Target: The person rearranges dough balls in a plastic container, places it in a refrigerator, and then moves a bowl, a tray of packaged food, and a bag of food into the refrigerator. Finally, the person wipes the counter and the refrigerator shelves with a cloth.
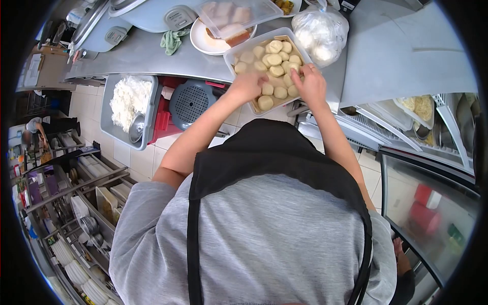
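Note:
A translucent plastic tub [245,49] sits at the counter's edge in front of me, holding several pale yellow, rounded dough balls [275,59]. Over its near left side is my left hand [248,85], blurred by motion, with its fingertips close to a dough ball; whether it grips one I cannot make out. My right hand [311,84] reaches over the tub's right side. Its thumb and fingers are curled together at a dough ball near the right wall.
Left of the tub are a white plate [199,40], a clear lidded box [223,15] and a green cloth [173,41]. A knotted plastic bag [321,35] stands right. Below the counter is a grey bin [109,107]. An open glass door [427,213] is at right.

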Tool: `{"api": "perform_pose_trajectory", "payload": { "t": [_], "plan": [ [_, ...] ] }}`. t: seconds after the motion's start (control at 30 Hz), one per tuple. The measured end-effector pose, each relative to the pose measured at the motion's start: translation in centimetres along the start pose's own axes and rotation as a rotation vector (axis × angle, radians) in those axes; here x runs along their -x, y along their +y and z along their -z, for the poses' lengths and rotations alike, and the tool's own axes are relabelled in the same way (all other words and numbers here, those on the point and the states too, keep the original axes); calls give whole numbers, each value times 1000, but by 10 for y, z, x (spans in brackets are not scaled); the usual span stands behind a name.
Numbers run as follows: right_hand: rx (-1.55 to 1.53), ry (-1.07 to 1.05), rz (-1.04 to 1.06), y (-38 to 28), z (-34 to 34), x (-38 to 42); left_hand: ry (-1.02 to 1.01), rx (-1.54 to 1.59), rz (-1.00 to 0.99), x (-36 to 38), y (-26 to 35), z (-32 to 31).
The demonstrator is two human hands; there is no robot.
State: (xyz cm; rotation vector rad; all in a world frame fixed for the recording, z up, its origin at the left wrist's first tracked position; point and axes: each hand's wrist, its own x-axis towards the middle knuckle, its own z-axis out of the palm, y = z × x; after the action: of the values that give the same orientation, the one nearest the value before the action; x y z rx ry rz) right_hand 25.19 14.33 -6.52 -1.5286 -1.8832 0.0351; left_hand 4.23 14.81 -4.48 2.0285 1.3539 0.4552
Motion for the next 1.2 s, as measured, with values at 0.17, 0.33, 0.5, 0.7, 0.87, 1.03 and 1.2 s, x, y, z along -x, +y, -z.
{"api": "perform_pose_trajectory", "payload": {
  "t": [0.17,0.33,0.5,0.7,0.87,1.03,1.2],
  "plan": [
    [-14,-51,-41,5,-2,-1,-22,-153,-10,-3,-5,0],
    [-250,-92,-240,10,5,-9,-49,-139,15,-1,-2,1],
    [-1001,32,-661,44,19,-9,4,-168,19,2,-4,18],
    [-975,215,-801,62,10,-2,-95,-199,-21,4,7,-2],
    [-498,203,-477,62,-17,-5,35,-384,-198,-4,4,-28],
    [-551,191,-520,66,-17,-3,-94,-396,55,-17,12,0],
    [-623,207,-599,57,-11,-3,-121,-287,35,-7,25,-5]
  ]
}}
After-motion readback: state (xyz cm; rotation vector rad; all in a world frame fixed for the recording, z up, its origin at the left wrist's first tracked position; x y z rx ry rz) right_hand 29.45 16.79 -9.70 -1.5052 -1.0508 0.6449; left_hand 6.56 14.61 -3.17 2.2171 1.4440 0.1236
